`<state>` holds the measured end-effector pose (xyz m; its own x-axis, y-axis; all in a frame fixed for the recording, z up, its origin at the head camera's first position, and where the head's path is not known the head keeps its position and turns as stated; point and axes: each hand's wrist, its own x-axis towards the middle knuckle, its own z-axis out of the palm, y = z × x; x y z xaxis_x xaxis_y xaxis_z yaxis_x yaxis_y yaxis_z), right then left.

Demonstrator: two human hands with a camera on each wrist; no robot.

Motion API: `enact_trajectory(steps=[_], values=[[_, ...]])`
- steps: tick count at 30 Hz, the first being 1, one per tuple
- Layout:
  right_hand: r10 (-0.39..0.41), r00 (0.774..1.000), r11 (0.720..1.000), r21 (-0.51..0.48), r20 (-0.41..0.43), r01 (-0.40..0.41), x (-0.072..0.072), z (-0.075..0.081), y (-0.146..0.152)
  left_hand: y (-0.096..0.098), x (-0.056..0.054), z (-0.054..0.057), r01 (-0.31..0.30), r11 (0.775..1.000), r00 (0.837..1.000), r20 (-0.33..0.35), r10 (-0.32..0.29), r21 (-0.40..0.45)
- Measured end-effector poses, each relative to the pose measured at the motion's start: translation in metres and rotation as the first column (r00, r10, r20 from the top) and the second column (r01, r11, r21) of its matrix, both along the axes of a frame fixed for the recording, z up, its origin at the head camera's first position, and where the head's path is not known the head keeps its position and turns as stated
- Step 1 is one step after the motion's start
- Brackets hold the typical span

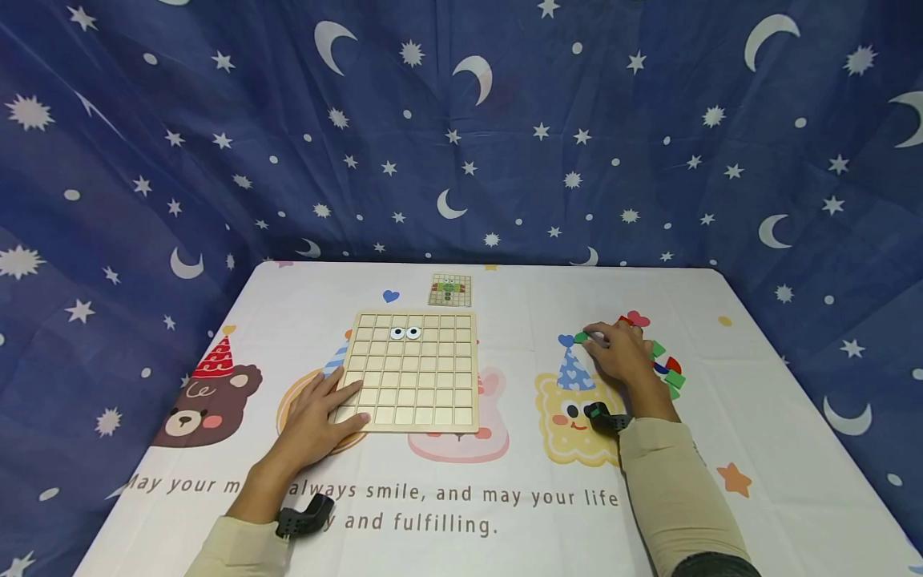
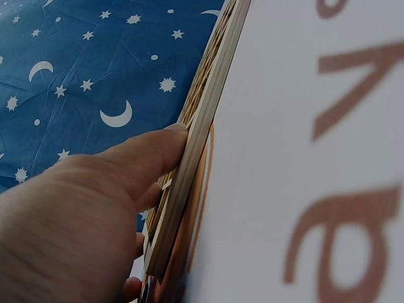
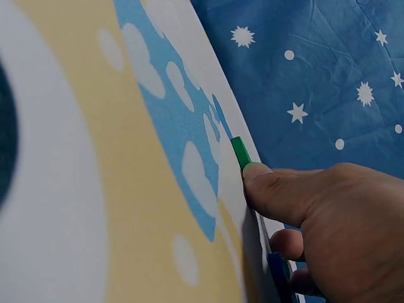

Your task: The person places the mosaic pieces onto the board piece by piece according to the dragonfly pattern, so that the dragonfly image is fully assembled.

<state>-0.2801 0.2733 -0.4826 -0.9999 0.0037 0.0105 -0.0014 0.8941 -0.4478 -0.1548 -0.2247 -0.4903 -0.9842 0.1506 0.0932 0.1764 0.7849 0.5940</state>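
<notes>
A square wooden grid board (image 1: 430, 378) lies on the table, with two round googly-eye pieces (image 1: 405, 332) in its upper rows. My left hand (image 1: 317, 421) rests with spread fingers on the board's near left corner. Close up in the left wrist view, the thumb (image 2: 154, 148) lies along the board's edge. Over to the right, my right hand (image 1: 620, 353) pinches a small green block (image 1: 581, 337) at its fingertips. The right wrist view has the thumb on one end of that green block (image 3: 240, 152); a blue block (image 3: 280, 274) shows below the curled fingers.
Loose red, green and blue blocks (image 1: 675, 378) lie beside and behind the right hand, partly hidden by it. A small pattern card (image 1: 450, 290) with a green and red figure on a grid lies beyond the board. Behind the table hangs a dark blue star-and-moon curtain (image 1: 505, 176).
</notes>
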Motion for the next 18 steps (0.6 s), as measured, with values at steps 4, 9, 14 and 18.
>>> enact_trajectory(steps=[4, 9, 14, 18], values=[[-0.026, 0.999, 0.998, -0.065, -0.031, 0.024, 0.001, 0.001, -0.001, 0.000, 0.000, 0.000, 0.001, 1.000, 1.000, -0.010, -0.001, 0.002], [-0.044, 0.993, 0.984, -0.179, -0.111, 0.023, 0.002, 0.006, -0.004, 0.001, 0.000, -0.002, 0.005, 1.000, 1.000, -0.017, -0.005, -0.003], [-0.032, 0.970, 0.968, -0.248, -0.242, -0.030, 0.006, 0.022, -0.011, 0.001, 0.000, -0.003, 0.005, 1.000, 1.000, -0.009, -0.005, 0.002], [-0.012, 0.924, 0.960, -0.264, -0.382, -0.096, 0.012, 0.041, -0.020, 0.000, 0.000, -0.002, 0.003, 1.000, 1.000, -0.005, -0.003, -0.003]])
